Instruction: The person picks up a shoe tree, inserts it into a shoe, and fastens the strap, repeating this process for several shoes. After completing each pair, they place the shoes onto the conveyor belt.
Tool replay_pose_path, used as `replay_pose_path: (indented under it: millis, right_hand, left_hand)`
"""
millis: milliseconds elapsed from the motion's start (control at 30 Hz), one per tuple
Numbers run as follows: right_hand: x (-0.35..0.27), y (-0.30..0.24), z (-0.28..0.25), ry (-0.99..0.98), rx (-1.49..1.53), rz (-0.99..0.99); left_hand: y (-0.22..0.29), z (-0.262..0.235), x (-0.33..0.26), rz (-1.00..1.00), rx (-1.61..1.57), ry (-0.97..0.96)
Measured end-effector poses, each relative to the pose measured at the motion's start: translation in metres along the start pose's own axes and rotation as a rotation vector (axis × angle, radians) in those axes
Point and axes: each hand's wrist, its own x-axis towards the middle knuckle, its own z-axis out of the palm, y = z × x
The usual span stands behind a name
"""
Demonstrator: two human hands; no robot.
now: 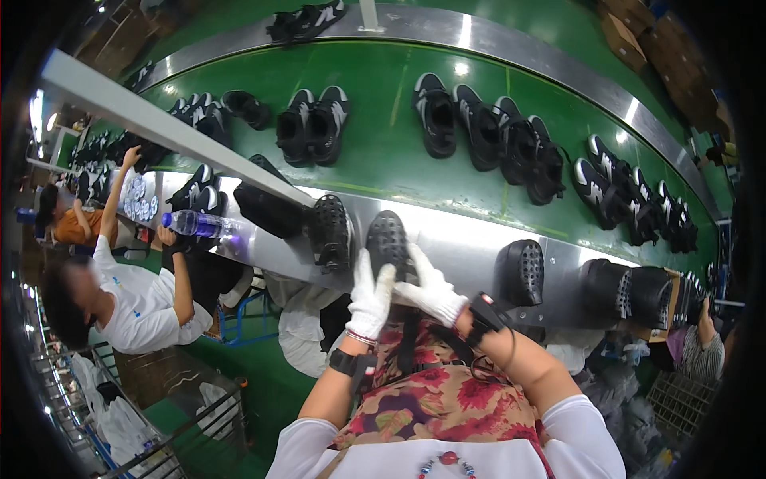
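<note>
Left gloved hand (369, 302) and right gloved hand (433, 290), fingers extended, flank near end of dimpled black form (387, 233), cannot tell if gripping; second form (523, 273) sits to their right.

We see one dark, dotted, shoe-shaped piece (386, 231) between two gloved hands.
We find it dark grey to black, with a rounded end and rows of small round marks over the side that faces us; whether these are holes or studs, we cannot tell. It sits lengthwise to us, rounded end pointing away, over the metal ledge (459, 235). The left hand (372, 298) covers part of its near end and the right hand (433, 290) lies along its right edge, so we cannot make out its whole outline.
</note>
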Motion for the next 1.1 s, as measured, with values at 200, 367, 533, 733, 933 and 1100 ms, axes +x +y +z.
replay_pose_path:
  millis: [200,367,533,733,933,1100]
  right_hand:
    - [0.017,0.006,0.020,-0.008,-0.230,-0.040]
    - [-0.050,-0.002,-0.048,0.306,-0.481,-0.354]
    - [-0.140,0.009,-0.165,0.688,-0.936,-0.211]
    - [-0.149,0.056,-0.163,0.507,-0.861,0.072]
    - [-0.172,0.064,-0.156,0.688,-0.896,0.261]
    - [-0.157,0.058,-0.145,0.672,-1.028,0.325]
  left_hand:
    - [-0.014,-0.012,-0.010,0.068,0.073,0.091]
    - [0.010,-0.020,-0.034,0.377,0.471,0.282]
    - [0.031,0.001,-0.017,0.660,0.708,0.194]
    - [0.076,0.030,0.019,0.783,0.624,0.110]
    - [0.128,0.071,0.109,0.920,0.631,0.051]
    - [0.155,0.118,0.217,0.921,0.874,-0.027]
